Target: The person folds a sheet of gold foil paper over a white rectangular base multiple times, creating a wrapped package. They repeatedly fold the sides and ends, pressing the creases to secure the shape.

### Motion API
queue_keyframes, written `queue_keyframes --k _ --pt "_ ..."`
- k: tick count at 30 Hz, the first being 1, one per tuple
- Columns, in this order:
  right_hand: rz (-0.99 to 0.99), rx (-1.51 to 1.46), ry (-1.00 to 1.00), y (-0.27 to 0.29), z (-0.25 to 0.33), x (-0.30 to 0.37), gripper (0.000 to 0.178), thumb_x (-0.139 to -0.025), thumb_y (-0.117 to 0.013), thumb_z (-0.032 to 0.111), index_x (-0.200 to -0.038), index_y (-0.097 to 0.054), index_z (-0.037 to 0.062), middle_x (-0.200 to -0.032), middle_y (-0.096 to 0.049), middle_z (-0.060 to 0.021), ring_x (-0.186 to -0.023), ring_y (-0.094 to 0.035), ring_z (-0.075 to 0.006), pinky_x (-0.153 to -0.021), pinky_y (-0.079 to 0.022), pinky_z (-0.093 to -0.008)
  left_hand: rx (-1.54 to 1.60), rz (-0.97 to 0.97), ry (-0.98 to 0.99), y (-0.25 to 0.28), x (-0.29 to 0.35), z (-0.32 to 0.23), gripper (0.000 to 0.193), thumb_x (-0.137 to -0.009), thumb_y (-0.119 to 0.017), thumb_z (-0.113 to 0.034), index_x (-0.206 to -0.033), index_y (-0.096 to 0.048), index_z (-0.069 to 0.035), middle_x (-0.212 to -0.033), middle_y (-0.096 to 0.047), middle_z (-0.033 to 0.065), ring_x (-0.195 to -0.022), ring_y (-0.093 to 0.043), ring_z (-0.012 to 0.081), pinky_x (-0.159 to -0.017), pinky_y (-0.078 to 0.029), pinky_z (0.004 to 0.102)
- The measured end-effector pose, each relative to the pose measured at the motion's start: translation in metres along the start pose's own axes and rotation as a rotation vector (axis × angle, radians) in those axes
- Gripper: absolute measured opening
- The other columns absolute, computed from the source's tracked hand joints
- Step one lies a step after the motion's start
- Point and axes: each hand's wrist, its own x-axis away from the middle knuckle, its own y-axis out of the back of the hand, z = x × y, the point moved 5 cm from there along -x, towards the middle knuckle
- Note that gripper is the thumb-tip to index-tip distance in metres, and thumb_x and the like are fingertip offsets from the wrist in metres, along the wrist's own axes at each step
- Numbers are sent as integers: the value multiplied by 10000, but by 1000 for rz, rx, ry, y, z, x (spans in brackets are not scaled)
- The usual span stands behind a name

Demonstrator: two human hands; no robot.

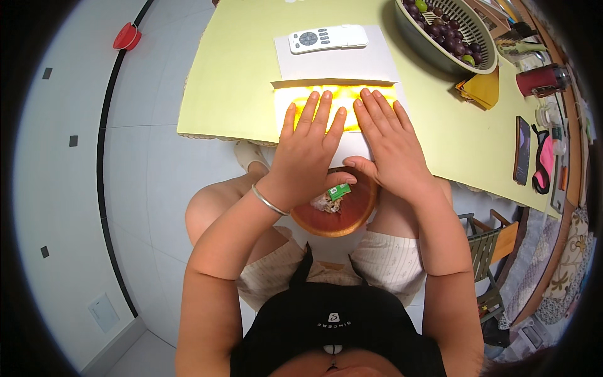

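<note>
My left hand (306, 154) lies palm down, its fingers stretched out over a shiny yellow-gold sheet (343, 95). Beside it, my right hand (394, 151) rests flat on the same sheet, fingers extended and slightly apart. The sheet is on white paper (355, 146), whose near end reaches past the table edge. A raised fold or edge of the paper runs just beyond my fingertips. On the paper's far part sits a white remote control (339, 39). My palms cover part of the sheet. Neither hand grasps anything.
A grey-green basket (433, 58) of grapes stands far right on the yellow-green table (232, 75). Golden paper pieces (482, 90), a dark red flask (537, 81), a phone (522, 151) and a pink-and-black eye mask (544, 160) lie right. A reddish bin (345, 218) with litter is between my knees.
</note>
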Motion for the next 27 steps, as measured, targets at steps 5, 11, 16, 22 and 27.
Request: queue_keyframes --k 5,11,16,22,27 --pt "-11 -4 7 0 0 0 845 -872 -673 508 -1493 -411 -3 -1599 -353 -185 -1495 -313 -322 -1236 -201 -487 -11 1 -2 1 0 0 1056 -716 -738 -661 -1477 -424 1 -1553 -355 276 -1469 -302 433 -1178 -218 605" --pt "-5 -14 9 3 0 0 858 -882 -649 542 -1492 -408 -10 -1596 -354 -196 -1494 -313 -331 -1231 -207 -490 -53 30 -17 2 0 1 1052 -810 -571 -758 -1494 -402 24 -1552 -348 307 -1457 -315 468 -1174 -222 598" --pt "-18 -8 -4 1 -1 4 879 -893 -623 570 -1502 -392 -21 -1595 -351 -205 -1494 -310 -334 -1227 -210 -497 -58 11 31 4 5 1 1071 -820 -556 -763 -1478 -399 67 -1553 -336 324 -1464 -302 476 -1171 -234 599" --pt "-4 27 -62 3 -9 8 915 -921 -574 591 -1531 -329 -45 -1601 -331 -222 -1511 -279 -336 -1236 -188 -498 -137 69 139 7 16 19 1148 -806 -545 -795 -1502 -338 93 -1587 -271 333 -1498 -254 453 -1160 -181 667" --pt "-10 34 -84 0 -10 9 921 -925 -569 593 -1539 -313 -44 -1608 -319 -222 -1516 -266 -339 -1237 -176 -506 -107 52 172 6 20 28 1153 -827 -562 -760 -1529 -269 107 -1609 -247 312 -1507 -228 459 -1166 -159 667"
